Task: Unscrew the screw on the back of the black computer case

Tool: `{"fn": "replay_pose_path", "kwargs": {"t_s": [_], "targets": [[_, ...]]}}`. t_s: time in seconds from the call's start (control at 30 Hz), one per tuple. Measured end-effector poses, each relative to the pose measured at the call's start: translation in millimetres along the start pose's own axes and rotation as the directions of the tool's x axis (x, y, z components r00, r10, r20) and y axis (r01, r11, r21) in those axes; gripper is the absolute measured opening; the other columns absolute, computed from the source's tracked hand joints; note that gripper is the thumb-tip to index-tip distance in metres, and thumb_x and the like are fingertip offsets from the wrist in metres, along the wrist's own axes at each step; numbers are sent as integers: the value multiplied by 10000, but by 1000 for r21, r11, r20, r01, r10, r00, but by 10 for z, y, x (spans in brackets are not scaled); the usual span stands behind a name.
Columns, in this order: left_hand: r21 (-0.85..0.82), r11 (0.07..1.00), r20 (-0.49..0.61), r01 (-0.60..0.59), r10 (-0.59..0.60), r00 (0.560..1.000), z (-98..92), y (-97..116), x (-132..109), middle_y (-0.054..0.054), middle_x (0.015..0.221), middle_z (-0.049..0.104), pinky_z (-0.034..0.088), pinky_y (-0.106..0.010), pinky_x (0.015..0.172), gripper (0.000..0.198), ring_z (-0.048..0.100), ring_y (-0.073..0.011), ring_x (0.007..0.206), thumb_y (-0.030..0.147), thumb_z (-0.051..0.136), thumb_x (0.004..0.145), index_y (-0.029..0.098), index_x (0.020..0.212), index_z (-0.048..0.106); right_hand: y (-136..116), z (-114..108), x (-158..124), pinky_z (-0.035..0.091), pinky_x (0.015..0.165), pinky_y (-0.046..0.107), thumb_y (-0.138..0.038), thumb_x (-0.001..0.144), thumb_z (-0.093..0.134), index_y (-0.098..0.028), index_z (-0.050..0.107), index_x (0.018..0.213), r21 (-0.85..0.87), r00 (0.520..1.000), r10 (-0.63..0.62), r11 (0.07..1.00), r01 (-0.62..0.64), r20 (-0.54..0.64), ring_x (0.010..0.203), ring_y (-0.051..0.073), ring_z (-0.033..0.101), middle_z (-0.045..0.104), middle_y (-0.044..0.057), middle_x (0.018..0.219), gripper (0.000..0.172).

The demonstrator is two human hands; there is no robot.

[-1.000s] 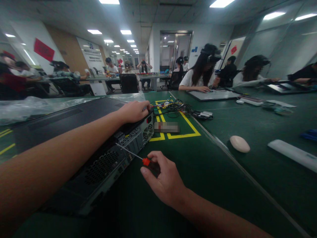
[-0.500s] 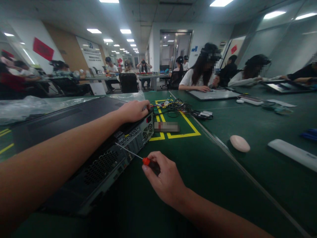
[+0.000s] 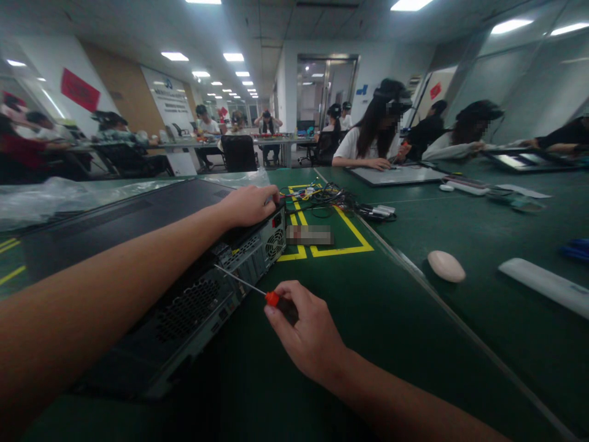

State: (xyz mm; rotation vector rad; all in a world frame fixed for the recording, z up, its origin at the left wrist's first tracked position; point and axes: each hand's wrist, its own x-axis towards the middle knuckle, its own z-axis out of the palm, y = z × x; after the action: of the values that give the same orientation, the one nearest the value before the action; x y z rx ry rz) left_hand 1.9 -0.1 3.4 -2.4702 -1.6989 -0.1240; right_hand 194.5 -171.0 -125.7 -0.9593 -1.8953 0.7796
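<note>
A black desktop computer case (image 3: pixel 151 215) lies on its side on the green table, its rear panel with a round fan grille turned towards me. My left hand (image 3: pixel 251 205) presses on the case's top by the rear corner, fingers bent over the edge. In my right hand (image 3: pixel 306 322) is a screwdriver (image 3: pixel 272 298) with a red-collared handle, gripped between thumb and fingers. Its thin shaft reaches to the upper edge of the rear panel. Whether the tip sits on a screw is too small to tell.
Behind the case's corner lies a tangle of cables (image 3: pixel 334 196) on yellow tape markings. Clear plastic wrap (image 3: pixel 69 196) is at the left. A pale computer mouse (image 3: pixel 446 266) and a long white object (image 3: pixel 547 285) lie to the right. Co-workers sit across the table around flat panels (image 3: pixel 400 175).
Both hands, the screwdriver and the computer case look almost unchanged. The view has shifted only very slightly.
</note>
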Motion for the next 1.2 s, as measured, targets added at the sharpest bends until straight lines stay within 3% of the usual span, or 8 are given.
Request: {"fn": "replay_pose_path", "kwargs": {"t_s": [0.53,0.8,1.2], "targets": [[4,1000,-7,-8,9,1000,3,1,2,-129,1112,777,519,-451,877,422,716,-336,1034,350,429,1023,244,1348,677,-17,-24,-1,506,771,353,-371,1071,563,-207,687,1069,-70,999,-35,997,35,6,841,217,683,731,65,970,205],[12,1000,-18,-24,24,1000,35,-31,24,-147,1122,780,517,-452,850,427,726,-345,1018,348,423,1017,241,1340,681,4,1,6,516,757,350,-351,991,657,-213,650,1131,-18,1000,-3,1000,3,-6,835,219,698,739,56,969,197],[12,1000,-10,-9,9,1000,1,2,2,-121,1091,781,521,-439,847,417,720,-334,999,341,430,1011,247,1332,679,-15,-14,10,499,763,338,-323,1010,630,-232,640,1071,-44,1000,-11,999,11,-3,835,207,689,733,43,960,111]]}}
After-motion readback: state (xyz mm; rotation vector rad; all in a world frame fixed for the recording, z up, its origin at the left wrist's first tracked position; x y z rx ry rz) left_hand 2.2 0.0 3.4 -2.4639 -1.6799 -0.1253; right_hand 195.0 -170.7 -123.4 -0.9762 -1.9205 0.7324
